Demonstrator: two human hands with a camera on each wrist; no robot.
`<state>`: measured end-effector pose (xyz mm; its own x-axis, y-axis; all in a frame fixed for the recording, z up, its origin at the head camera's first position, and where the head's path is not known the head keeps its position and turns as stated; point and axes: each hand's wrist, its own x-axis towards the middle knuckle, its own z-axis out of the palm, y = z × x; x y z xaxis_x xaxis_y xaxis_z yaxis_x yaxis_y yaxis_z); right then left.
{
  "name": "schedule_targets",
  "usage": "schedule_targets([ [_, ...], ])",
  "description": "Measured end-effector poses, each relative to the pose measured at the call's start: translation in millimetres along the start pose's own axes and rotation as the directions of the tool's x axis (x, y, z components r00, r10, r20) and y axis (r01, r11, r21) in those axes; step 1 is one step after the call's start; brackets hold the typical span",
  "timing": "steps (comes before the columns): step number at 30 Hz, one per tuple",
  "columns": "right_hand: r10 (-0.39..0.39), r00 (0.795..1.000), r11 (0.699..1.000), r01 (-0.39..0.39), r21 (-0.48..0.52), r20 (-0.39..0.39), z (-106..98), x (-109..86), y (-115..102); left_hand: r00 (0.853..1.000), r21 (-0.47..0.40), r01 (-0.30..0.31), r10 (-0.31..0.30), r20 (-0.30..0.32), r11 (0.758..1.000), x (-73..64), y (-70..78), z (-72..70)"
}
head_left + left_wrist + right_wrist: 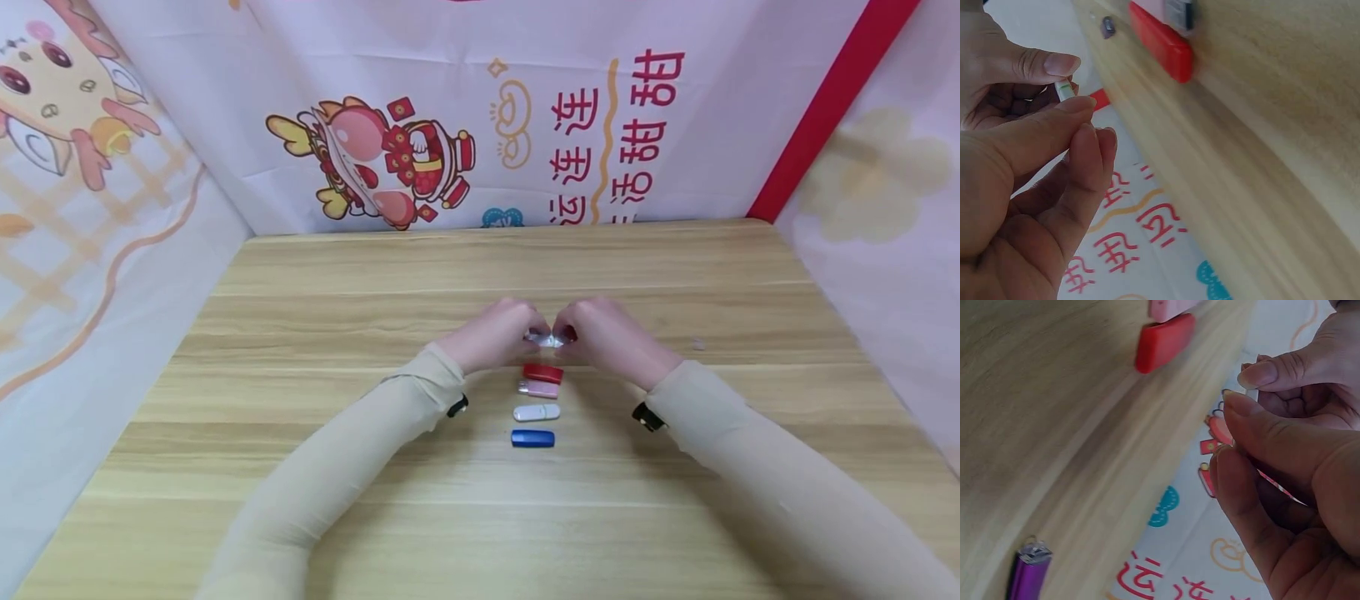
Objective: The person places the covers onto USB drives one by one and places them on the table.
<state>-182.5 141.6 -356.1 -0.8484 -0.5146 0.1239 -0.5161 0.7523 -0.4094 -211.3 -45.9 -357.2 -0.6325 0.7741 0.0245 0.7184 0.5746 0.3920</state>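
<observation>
Close above the table, my left hand (pixel 506 333) and right hand (pixel 600 333) meet over a small white stick (pixel 550 341). Each hand pinches one end between thumb and fingers. A green mark shows on the stick (pixel 1066 92) in the left wrist view, though the fingertips hide most of it. Nearest to the hands lies a red stick (pixel 543 373). Below it come a pink USB stick (pixel 540 389) with a metal plug, a white stick (pixel 537 412) with a pale green line, and a blue stick (pixel 533 438), all in one column.
A purple stick with a silvery end (pixel 1029 572) lies on the wooden table (pixel 337 400) in the right wrist view. A tiny pale thing (pixel 698 342) is right of the right hand. Printed cloth (pixel 465 67) hangs behind the table and along both sides.
</observation>
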Motion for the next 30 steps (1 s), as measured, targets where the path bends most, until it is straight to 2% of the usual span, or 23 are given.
schedule_targets([
  [5,0.032,0.999,0.999,-0.032,0.017,0.04,11,8.7,11,0.999,-0.053,0.044,-0.043,0.027,0.998,8.9,-12.3,11.0],
  [11,0.063,0.993,0.997,-0.067,0.038,0.095,18,13.5,18,0.996,-0.073,0.075,-0.071,0.057,0.995,13.1,-17.5,17.0],
  [21,0.049,0.991,0.999,-0.05,0.004,0.125,27,21.4,25,0.986,-0.064,0.121,-0.113,0.123,0.991,17.0,-22.6,20.4],
  [30,0.1,0.984,0.994,-0.107,0.039,0.15,29,21.7,29,0.977,-0.04,0.152,-0.144,0.156,0.988,23.1,-25.3,23.1],
])
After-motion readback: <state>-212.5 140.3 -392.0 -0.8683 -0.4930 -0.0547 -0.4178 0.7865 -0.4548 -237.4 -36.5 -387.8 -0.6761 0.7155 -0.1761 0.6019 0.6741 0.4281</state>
